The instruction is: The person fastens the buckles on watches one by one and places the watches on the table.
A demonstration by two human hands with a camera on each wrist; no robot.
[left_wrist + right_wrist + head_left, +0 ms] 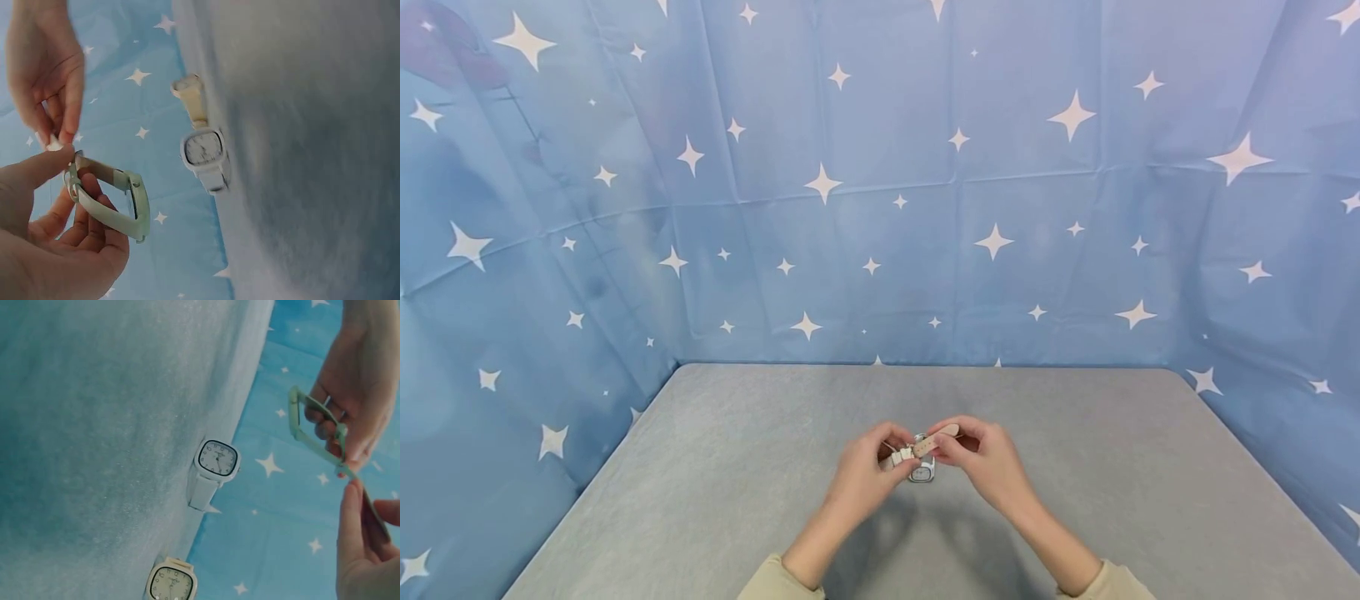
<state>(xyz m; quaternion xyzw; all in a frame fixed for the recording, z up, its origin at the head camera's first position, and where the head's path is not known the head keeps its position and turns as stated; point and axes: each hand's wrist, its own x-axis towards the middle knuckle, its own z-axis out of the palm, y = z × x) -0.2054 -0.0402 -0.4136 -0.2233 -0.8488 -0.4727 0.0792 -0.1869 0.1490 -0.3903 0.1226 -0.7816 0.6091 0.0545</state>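
Both hands hold a pale green wristwatch, its case (140, 209) seen edge-on in the left wrist view and its strap bent into a loop. My left hand (859, 473) pinches the strap by the buckle (72, 178), fingers inside the loop. With thumb and fingers my right hand (994, 468) grips the free strap end (942, 437), which runs out past the buckle. Behind the hands a white square-faced watch (217, 460) lies on the grey table, partly hidden in the head view. A cream watch (171, 581) lies close by it.
The grey cloth-topped table (737, 450) stretches around the hands. A blue curtain with white stars (917, 250) closes off its back and sides.
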